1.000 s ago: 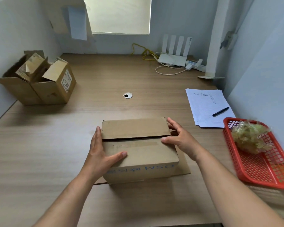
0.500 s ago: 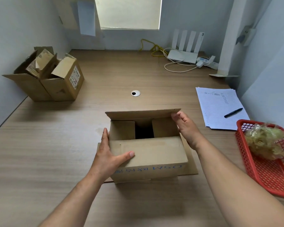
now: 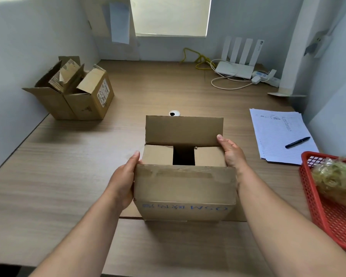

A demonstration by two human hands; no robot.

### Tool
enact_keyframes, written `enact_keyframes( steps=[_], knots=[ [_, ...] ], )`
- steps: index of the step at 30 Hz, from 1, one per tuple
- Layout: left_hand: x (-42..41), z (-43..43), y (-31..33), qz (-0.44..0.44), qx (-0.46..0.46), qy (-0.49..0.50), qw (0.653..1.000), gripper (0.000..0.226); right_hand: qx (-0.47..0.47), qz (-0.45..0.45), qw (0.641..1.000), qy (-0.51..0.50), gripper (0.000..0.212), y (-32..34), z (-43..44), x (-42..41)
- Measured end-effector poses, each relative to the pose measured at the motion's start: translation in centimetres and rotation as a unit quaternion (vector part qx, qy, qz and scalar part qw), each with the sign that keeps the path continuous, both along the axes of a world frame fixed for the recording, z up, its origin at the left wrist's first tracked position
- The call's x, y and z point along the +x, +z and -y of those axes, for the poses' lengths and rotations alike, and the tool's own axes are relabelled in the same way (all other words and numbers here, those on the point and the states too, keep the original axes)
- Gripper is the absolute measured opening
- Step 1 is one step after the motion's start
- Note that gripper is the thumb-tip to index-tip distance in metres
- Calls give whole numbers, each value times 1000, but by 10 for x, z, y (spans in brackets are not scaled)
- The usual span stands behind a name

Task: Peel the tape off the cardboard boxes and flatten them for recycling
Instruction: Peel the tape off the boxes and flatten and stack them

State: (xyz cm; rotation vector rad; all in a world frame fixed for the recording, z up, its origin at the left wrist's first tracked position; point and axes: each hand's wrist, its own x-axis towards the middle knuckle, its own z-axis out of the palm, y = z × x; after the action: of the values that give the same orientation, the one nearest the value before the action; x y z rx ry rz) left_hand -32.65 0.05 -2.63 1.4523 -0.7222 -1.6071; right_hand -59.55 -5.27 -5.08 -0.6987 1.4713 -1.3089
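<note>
A brown cardboard box with blue print stands on the wooden desk in front of me. Its two long flaps are lifted; the two short inner flaps lie flat with a dark gap between them. Strips where tape once ran mark the near flap. My left hand lies with straight fingers against the box's left side. My right hand is at the right side, its thumb on the lower right corner of the upright far flap, which it pinches. A flat piece of cardboard lies under the box.
Two opened boxes stand at the back left against the wall. A red basket with a wad of peeled tape sits at the right edge. Behind it lie papers with a pen. A router and cables are at the back.
The far flap went from lying shut to standing upright under my right hand. The near flap has also come up, and my left thumb has left its top.
</note>
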Motion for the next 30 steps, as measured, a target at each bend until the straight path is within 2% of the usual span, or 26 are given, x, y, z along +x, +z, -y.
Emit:
enact_keyframes(
  steps=[2, 3, 4, 7, 9, 10, 12, 14, 15, 18, 20, 22, 24, 25, 27, 28, 30],
  knots=[
    [5, 0, 2, -17, -10, -54, 998, 30, 6, -9, 1000, -1, 16, 0, 2, 0],
    [10, -3, 2, -24, -20, -91, 995, 32, 6, -1, 1000, -3, 16, -1, 2, 1],
    [15, -6, 4, -36, -24, -125, 991, 46, 5, 16, 1000, -6, 16, -1, 1, 2],
    [33, -15, 4, -74, -24, -221, 972, 114, 3, 46, 999, -19, 16, -1, 0, 6],
    [38, -21, 8, -49, -20, -276, 960, 139, 0, 39, 999, -24, 17, -1, 1, 7],
    [37, -23, 10, 0, -13, -308, 951, 149, 0, 39, 999, -28, 18, 0, 1, 8],
    [27, -29, 6, 171, -10, -374, 911, 157, -3, 45, 998, -37, 18, 3, 1, 10],
    [16, -35, 0, 310, -38, -374, 873, 152, -6, 37, 998, -43, 19, 4, 0, 11],
    [13, -36, -3, 339, -52, -360, 868, 149, -8, 22, 999, -43, 20, 4, 0, 11],
    [12, -37, -9, 353, -56, -345, 868, 159, 12, -81, 996, -21, 33, 5, 1, 11],
    [13, -36, -9, 356, -52, -340, 869, 167, 58, -210, 976, 16, 52, 9, -3, 12],
    [12, -36, -9, 354, -60, -334, 872, 166, 116, -367, 921, 61, 78, 19, -17, 18],
    [9, -36, -9, 351, -73, -327, 875, 155, 129, -489, 856, 111, 107, 29, -42, 33],
    [9, -35, -9, 352, -75, -325, 875, 150, 125, -534, 826, 131, 114, 32, -55, 42],
    [7, -34, -8, 353, -69, -327, 874, 145, 121, -586, 784, 161, 118, 32, -74, 53],
    [6, -33, -7, 355, -66, -327, 873, 144, 124, -594, 777, 169, 115, 33, -79, 55],
    [2, -34, -5, 366, -68, -317, 872, 147, 118, -569, 798, 161, 104, 34, -82, 51]
  ],
)
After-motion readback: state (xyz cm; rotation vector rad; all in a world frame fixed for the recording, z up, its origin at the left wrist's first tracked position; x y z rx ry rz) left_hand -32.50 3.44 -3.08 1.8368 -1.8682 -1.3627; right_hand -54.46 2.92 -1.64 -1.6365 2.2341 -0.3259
